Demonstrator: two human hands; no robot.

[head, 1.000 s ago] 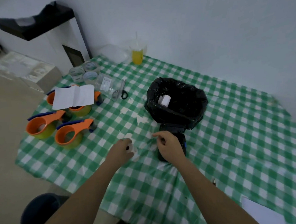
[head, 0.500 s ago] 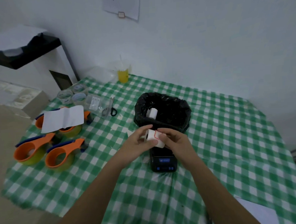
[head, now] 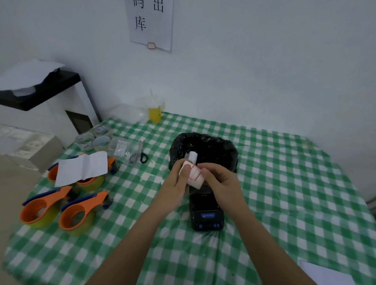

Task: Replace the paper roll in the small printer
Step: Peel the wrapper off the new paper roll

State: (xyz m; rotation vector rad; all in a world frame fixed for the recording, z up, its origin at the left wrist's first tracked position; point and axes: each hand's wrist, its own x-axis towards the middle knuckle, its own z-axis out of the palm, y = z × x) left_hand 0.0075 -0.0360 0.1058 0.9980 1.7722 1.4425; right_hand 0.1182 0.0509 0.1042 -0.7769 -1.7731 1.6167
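Note:
A white paper roll (head: 194, 174) with red label outlines is held up between both hands, above the small black printer (head: 206, 214) on the green checked tablecloth. My left hand (head: 174, 187) grips the roll's left side with the thumb on top. My right hand (head: 221, 184) pinches its right side. The printer's far end is hidden behind my hands. Another white roll (head: 192, 157) lies inside the black bin bag (head: 216, 149) just behind.
Three orange tape dispensers (head: 77, 213) and a folded white sheet (head: 83, 167) lie at the left. Scissors (head: 138, 155), clear tape rolls (head: 92, 138) and a yellow drink cup (head: 155, 112) sit farther back. A paper sheet (head: 327, 274) lies at the near right corner.
Both hands rose from the tablecloth beside the printer, bringing the white roll up in front of the bin bag. The camera view tilted upward.

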